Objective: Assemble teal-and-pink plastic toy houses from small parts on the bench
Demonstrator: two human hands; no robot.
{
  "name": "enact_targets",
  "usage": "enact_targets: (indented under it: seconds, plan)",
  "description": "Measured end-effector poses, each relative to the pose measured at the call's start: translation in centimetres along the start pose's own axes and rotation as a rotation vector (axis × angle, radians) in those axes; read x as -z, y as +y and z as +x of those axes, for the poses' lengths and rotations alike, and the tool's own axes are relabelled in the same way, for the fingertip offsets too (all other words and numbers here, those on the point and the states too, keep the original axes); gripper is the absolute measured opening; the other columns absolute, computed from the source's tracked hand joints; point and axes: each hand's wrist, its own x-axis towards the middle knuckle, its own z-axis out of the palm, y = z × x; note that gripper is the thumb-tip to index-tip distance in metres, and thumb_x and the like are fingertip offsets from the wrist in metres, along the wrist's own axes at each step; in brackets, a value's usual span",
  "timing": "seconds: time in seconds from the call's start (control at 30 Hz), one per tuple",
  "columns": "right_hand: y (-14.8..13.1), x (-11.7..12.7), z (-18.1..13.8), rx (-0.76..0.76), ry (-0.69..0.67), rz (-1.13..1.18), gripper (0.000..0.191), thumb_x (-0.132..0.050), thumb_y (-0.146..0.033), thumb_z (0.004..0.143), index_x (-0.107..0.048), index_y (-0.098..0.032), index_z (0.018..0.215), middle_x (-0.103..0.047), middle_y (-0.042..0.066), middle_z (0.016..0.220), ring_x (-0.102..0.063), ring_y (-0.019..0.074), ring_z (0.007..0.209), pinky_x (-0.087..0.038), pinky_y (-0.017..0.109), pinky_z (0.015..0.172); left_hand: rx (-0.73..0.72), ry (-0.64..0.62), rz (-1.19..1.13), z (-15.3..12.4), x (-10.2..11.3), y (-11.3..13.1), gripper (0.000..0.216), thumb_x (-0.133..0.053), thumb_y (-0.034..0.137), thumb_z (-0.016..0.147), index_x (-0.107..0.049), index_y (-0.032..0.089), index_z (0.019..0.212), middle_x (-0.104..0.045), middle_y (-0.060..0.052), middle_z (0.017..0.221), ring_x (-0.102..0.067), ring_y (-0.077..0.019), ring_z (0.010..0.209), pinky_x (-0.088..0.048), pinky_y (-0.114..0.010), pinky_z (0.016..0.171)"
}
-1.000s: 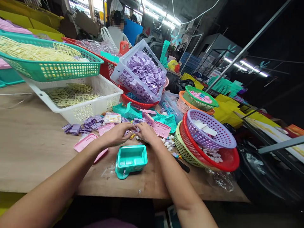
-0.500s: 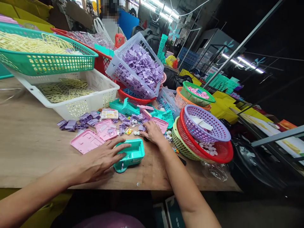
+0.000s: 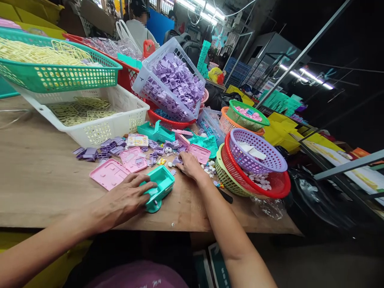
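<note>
My left hand is closed over the left side of a hollow teal plastic case, which is on the wood tabletop and turned at an angle. Its thumb is mostly hidden. Farther forward, my right hand reaches into the loose parts with its fingers bent down. Beside those fingertips is a small purple plastic piece; whether they pinch anything is hidden. Left of the case are a flat pink plastic panel and a second pink panel. Another pink panel lies just behind my right hand.
Purple parts and teal pieces cover the table's back. A white basket is left, under a teal basket. A clear crate of purple parts leans behind. Stacked round baskets stand right, near a black-handled tool.
My left hand has closed on the teal case, which has turned and shifted slightly left. My right hand stays among the small parts, its fingers more bent.
</note>
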Motion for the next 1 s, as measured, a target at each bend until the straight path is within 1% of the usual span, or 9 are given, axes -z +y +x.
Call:
enact_targets:
  seconds: [0.2,0.3,0.4,0.5,0.6,0.67,0.77,0.87,1.0]
  plan:
    - [-0.4,2.5,-2.3,0.11,0.107,0.058,0.04,-0.061,-0.018,0.089,-0.053,-0.02,0.129,-0.062,0.009,0.125,-0.05,0.0255,0.114,-0.04,0.042,0.097,0.093,-0.039,-0.091,-0.1,0.0,-0.2,0.01,-0.058,0.028,0.091,-0.059,0.02,0.084,-0.065,-0.005,0.087,-0.056,-0.0243,0.086,-0.037,-0.043,0.085]
    - [-0.3,3.7,-5.6,0.291,0.02,0.09,0.028,-0.054,-0.017,0.094,-0.063,-0.025,0.118,-0.066,0.004,0.119,-0.049,0.0232,0.11,-0.041,0.041,0.097,0.16,0.018,-0.218,-0.1,0.5,-0.4,0.018,-0.056,0.032,0.094,-0.057,0.018,0.082,-0.061,-0.003,0.078,-0.055,-0.0205,0.078,-0.039,-0.041,0.085]
    - [-0.4,3.8,-8.7,0.308,-0.084,0.048,0.028,-0.053,-0.014,0.094,-0.068,-0.03,0.111,-0.059,0.004,0.131,-0.047,0.0244,0.117,-0.041,0.043,0.098,0.229,0.1,-0.352,0.5,1.0,-0.1,0.028,-0.055,0.038,0.095,-0.055,0.017,0.075,-0.056,0.0,0.069,-0.053,-0.0174,0.072,-0.041,-0.036,0.082]
    - [-1.1,3.2,-10.8,0.115,0.005,0.074,0.033,-0.05,-0.013,0.094,-0.064,-0.027,0.12,-0.055,0.008,0.133,-0.049,0.0244,0.119,-0.043,0.043,0.099,0.301,0.148,-0.434,1.1,0.8,0.4,0.029,-0.056,0.042,0.094,-0.06,0.018,0.079,-0.059,0.0,0.07,-0.055,-0.0172,0.071,-0.043,-0.033,0.079]
    - [-2.5,2.0,-11.4,-0.213,0.11,0.09,0.031,-0.055,-0.034,0.095,-0.061,-0.016,0.121,-0.059,0.015,0.12,-0.055,0.0268,0.112,-0.047,0.041,0.098,0.332,0.177,-0.452,1.5,-0.1,1.0,0.026,-0.057,0.045,0.092,-0.064,0.02,0.085,-0.062,0.001,0.07,-0.056,-0.0171,0.07,-0.043,-0.036,0.085]
    - [-3.4,1.3,-11.2,-0.392,0.066,0.043,0.041,-0.06,-0.047,0.091,-0.063,-0.012,0.112,-0.061,0.019,0.115,-0.058,0.0311,0.111,-0.048,0.043,0.094,0.342,0.195,-0.438,1.6,-0.9,1.4,0.026,-0.058,0.046,0.091,-0.065,0.021,0.086,-0.063,0.001,0.07,-0.057,-0.018,0.072,-0.043,-0.038,0.09]
    - [-3.8,0.9,-10.7,-0.48,-0.03,0.031,0.033,-0.064,-0.043,0.089,-0.066,-0.012,0.101,-0.065,0.018,0.103,-0.063,0.0318,0.1,-0.051,0.043,0.086,0.366,0.211,-0.383,1.8,-1.7,1.8,0.029,-0.058,0.047,0.09,-0.064,0.02,0.082,-0.063,0.0,0.069,-0.059,-0.0201,0.075,-0.042,-0.04,0.092]
    - [-3.8,1.6,-10.8,-0.33,0.084,0.292,0.021,-0.065,-0.033,0.088,-0.064,-0.016,0.101,-0.068,0.011,0.097,-0.066,0.0237,0.089,-0.052,0.036,0.081,0.379,0.202,-0.358,1.8,-1.9,2.2,0.03,-0.057,0.046,0.092,-0.064,0.019,0.081,-0.066,-0.002,0.072,-0.06,-0.0203,0.077,-0.041,-0.04,0.093]
    - [-5.1,1.8,-11.5,-0.01,0.335,0.703,0.029,-0.066,-0.034,0.09,-0.059,-0.021,0.115,-0.068,0.005,0.107,-0.065,0.0182,0.097,-0.051,0.031,0.088,0.408,0.206,-0.412,1.8,-1.8,2.4,0.026,-0.057,0.044,0.093,-0.069,0.021,0.091,-0.069,-0.001,0.078,-0.061,-0.0192,0.082,-0.04,-0.038,0.095]
